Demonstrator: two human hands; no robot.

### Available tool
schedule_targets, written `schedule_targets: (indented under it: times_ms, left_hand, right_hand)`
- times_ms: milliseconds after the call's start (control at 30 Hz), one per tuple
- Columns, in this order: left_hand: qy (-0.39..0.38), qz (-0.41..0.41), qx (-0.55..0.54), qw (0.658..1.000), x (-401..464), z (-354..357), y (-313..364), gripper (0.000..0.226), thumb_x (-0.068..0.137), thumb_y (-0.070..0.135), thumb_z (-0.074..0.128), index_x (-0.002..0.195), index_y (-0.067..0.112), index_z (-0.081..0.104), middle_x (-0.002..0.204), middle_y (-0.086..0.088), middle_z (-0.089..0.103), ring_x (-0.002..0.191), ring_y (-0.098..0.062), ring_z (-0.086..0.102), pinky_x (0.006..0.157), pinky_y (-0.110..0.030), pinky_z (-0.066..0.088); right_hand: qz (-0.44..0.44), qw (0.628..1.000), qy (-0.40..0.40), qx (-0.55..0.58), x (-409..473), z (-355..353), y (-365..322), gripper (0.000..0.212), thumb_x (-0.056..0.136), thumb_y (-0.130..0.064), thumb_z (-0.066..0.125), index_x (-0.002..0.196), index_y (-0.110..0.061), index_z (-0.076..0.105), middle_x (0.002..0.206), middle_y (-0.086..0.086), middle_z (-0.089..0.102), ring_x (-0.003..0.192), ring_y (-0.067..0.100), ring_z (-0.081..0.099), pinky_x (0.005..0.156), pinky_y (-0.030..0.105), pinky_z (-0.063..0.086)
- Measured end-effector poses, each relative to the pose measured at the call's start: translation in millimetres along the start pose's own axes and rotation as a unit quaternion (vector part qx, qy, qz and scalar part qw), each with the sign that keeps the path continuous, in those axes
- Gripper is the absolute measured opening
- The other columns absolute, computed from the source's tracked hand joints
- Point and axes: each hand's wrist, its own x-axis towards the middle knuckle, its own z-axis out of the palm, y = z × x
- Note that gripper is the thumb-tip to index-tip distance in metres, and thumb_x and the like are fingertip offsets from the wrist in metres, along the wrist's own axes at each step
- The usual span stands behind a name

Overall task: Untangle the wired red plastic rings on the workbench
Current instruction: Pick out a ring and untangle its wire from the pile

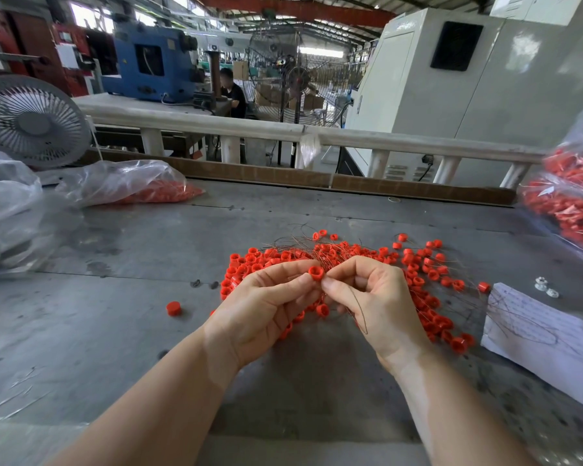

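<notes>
Left hand: my left hand (266, 307) is curled, thumb and forefinger pinching one red ring (316, 273) held up just above the pile.
Right hand: my right hand (371, 297) is curled too, fingertips pinched on a thin wire (359, 306) right beside that ring; the wire loops down across the palm.
Ring pile: the tangled red rings (414, 274) lie on the grey tabletop (132, 297) under and beyond both hands, fine wires fanning out at the back (I cannot tell which wire belongs to which ring).
Stray ring: one loose ring (173, 308) sits apart, left of the pile.
Left edge: clear plastic bags (122, 183), one showing red parts, lie at the far left, with a small fan (32, 121) behind.
Open room: bare tabletop between the left bags and the pile, and in front of my wrists.
Right edge: a sheet of paper (546, 334) lies just right of the pile; another bag of red parts (569, 203) stands far right.
Far edge: a cardboard strip (283, 178) runs along the back.
</notes>
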Motion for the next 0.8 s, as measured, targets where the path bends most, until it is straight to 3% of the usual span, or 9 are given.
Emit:
schedule_targets:
  times_ms: [367,533,800]
  left_hand:
    - [0.009,0.006,-0.025,1.000,-1.4,3.0,1.7,0.021,0.066,-0.002,0.059,0.082,0.005,0.073,0.076,-0.009,0.070,0.060,-0.010,0.067,0.063,-0.018,0.056]
    - [0.012,-0.002,-0.035,0.999,-2.8,3.2,3.1,0.024,0.066,-0.003,0.059,0.080,0.005,0.076,0.074,-0.009,0.071,0.060,-0.011,0.068,0.057,-0.017,0.055]
    - [0.011,-0.012,-0.043,0.999,-2.1,2.6,2.7,0.023,0.065,-0.002,0.059,0.074,0.008,0.077,0.073,-0.008,0.071,0.063,-0.011,0.070,0.057,-0.017,0.056]
  right_hand:
    - [-0.008,1.000,-0.010,-0.005,0.7,-0.5,0.2,0.024,0.082,-0.003,0.067,0.066,-0.020,0.069,0.057,-0.003,0.065,0.053,0.005,0.058,0.051,0.014,0.044]
    - [0.012,0.999,-0.023,0.028,-0.3,-0.2,-2.3,0.024,0.084,-0.001,0.064,0.068,-0.018,0.068,0.057,-0.004,0.064,0.050,0.003,0.056,0.046,0.009,0.039]
    - [0.018,0.998,-0.008,0.060,0.2,-0.4,-1.6,0.022,0.083,0.002,0.064,0.071,-0.015,0.068,0.058,-0.001,0.066,0.053,0.005,0.059,0.048,0.013,0.044]
